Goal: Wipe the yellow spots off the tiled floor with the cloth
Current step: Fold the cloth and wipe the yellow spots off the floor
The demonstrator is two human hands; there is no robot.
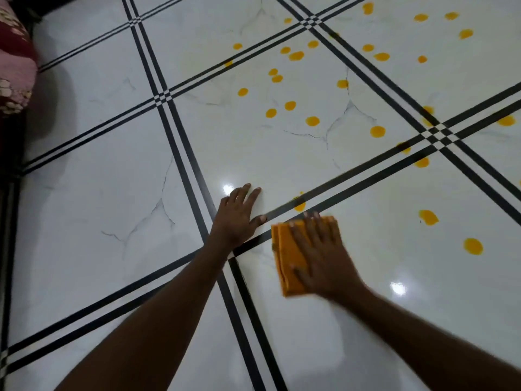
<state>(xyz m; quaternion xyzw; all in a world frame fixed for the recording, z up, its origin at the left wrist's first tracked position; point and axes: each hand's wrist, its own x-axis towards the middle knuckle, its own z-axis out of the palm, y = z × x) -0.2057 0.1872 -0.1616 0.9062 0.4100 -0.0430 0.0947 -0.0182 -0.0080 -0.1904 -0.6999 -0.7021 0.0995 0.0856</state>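
Down near the bottom of the view, a folded orange cloth pad is pressed flat onto the glossy white marble-look tiled floor under the right hand, fingers spread straight across the top of it, nothing curled around it. Being thin and soft, the cloth will probably bunch or unfold if only an edge is pushed, so it's best kept pinned under the whole palm; on tile this shiny it should glide easily. The right hand looks blurred, so a stroke is probably under way.

Just beside it, the left hand is laid flat on the bare tile, fingers straight, thumb out toward the cloth, nothing held. It looks like it's used as a brace.

Just past the fingertips, one smeared yellow spot is sat on the black double grout lines. Further out, lots of round yellow spots are scattered over the far tiles, so most of the job looks undone. At the far left edge, a patterned red and pink fabric thing can be seen.
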